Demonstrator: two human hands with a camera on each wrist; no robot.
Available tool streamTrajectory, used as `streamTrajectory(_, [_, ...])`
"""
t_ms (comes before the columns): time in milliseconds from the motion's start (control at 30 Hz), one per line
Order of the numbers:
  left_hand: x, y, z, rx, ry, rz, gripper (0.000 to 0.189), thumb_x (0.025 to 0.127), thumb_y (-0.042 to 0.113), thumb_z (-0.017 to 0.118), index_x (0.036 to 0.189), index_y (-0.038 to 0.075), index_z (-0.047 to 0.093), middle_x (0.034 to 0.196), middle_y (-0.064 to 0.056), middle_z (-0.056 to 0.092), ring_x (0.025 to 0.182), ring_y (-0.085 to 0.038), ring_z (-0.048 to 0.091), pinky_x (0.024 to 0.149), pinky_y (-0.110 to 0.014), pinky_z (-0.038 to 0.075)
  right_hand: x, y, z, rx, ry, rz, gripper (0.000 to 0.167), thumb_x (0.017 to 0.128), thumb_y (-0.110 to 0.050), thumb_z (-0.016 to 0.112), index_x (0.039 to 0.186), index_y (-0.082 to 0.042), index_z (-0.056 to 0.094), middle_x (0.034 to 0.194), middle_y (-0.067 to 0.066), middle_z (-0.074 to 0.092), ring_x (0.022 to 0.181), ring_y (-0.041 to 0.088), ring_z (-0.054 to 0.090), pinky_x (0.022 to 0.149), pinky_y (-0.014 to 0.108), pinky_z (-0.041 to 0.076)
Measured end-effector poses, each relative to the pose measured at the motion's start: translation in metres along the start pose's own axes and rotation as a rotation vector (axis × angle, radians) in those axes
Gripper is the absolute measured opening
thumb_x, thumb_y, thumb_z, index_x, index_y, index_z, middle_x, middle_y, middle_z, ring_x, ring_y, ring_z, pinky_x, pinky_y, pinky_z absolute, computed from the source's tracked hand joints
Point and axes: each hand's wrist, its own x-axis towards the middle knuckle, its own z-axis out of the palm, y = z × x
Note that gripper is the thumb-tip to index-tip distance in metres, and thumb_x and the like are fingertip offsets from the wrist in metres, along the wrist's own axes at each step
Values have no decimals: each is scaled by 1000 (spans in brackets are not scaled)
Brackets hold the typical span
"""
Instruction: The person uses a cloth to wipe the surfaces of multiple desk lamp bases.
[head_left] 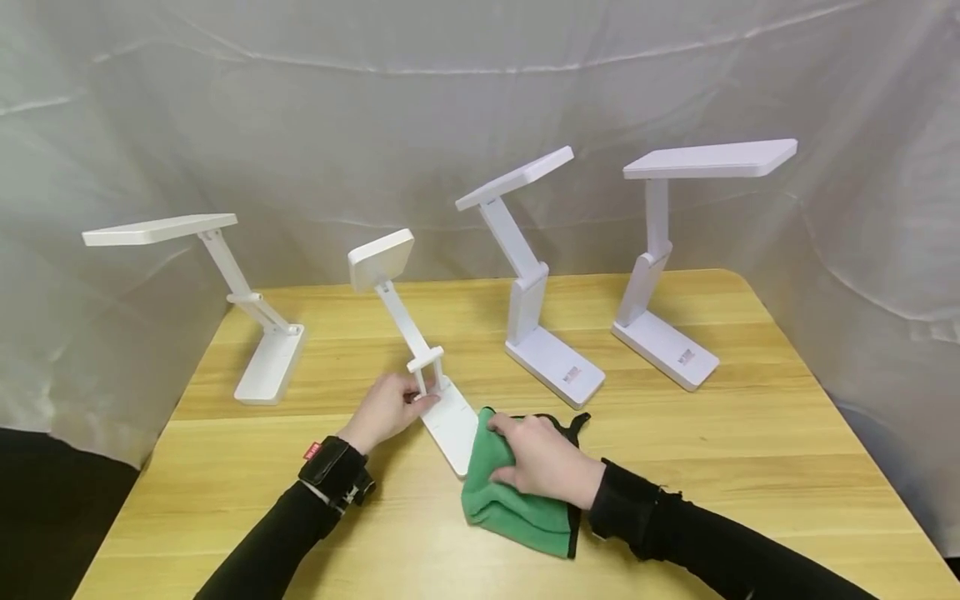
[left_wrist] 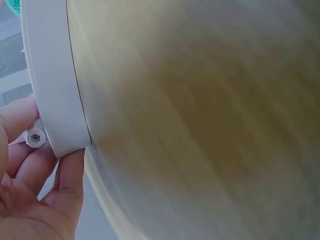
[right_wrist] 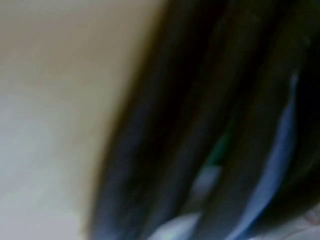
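Observation:
My left hand (head_left: 386,411) holds a white folding desk lamp (head_left: 455,429) by the hinge end of its base, thumb on top. In the left wrist view the fingers (left_wrist: 70,192) curl under the base (left_wrist: 55,75), beside a small hinge knob (left_wrist: 35,137). My right hand (head_left: 543,458) grips a green cloth (head_left: 517,517) with black edging, thumb and fingers bent into it. The cloth lies against the front end of that base and covers its corner. Dark blurred folds fill much of the right wrist view, where the hand itself is hidden.
Three more white desk lamps stand unfolded on the wooden table (head_left: 712,517): one lamp (head_left: 272,364) at the left, another (head_left: 555,365) right of centre, a third (head_left: 665,350) at the right. A pale curtain (head_left: 420,108) hangs behind and along the sides.

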Motion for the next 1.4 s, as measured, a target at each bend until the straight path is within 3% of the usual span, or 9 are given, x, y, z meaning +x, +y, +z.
streamTrajectory(100, [0,-1,0,0,4,10,16,91,16,74,98,2,78,88,-14,78,64,-7,57,56,-20,49,1,-9,4,-60,13,31,73,77,-45,86,128,-2,57,80,3,70,70,13,67,62,27,55])
streamTrajectory(267, [1,-1,0,2,10,13,17,91,16,74,99,3,78,95,-17,78,64,-7,56,55,-19,48,6,-11,3,-76,19,17,52,82,-33,84,116,-4,58,65,-3,57,55,8,56,49,20,43])
streamTrajectory(467, [1,-1,1,-1,-1,-10,17,91,16,74,100,3,78,96,-17,78,65,-8,58,56,-20,50,7,-6,-5,-16,-28,33,32,83,-12,82,109,-8,63,74,1,64,62,7,58,52,18,46])
streamTrajectory(733, [0,0,1,0,3,-1,18,91,17,74,101,3,79,91,-14,78,63,-8,55,55,-20,46,13,-16,1,-15,-73,52,58,80,-36,85,119,-6,53,68,-4,56,58,6,55,51,18,43])
streamTrajectory(1000, [1,-1,0,-1,10,18,20,90,16,74,105,2,77,104,-19,77,74,-12,67,63,-23,56,10,-10,-2,5,-23,54,36,83,-9,80,113,-10,59,71,1,60,59,7,54,51,19,44])
streamTrajectory(1267, [2,-1,1,1,9,23,20,91,16,74,106,3,77,105,-19,77,74,-11,66,63,-21,54,10,-14,3,13,-46,19,55,82,-27,83,121,-10,49,68,-5,54,58,4,52,52,18,43])
streamTrajectory(1400, [2,-2,1,-6,8,28,21,91,16,74,105,2,77,105,-20,77,73,-12,66,62,-21,54,8,-12,2,30,-25,15,45,84,-15,81,117,-10,51,68,-2,55,58,6,53,53,19,43])
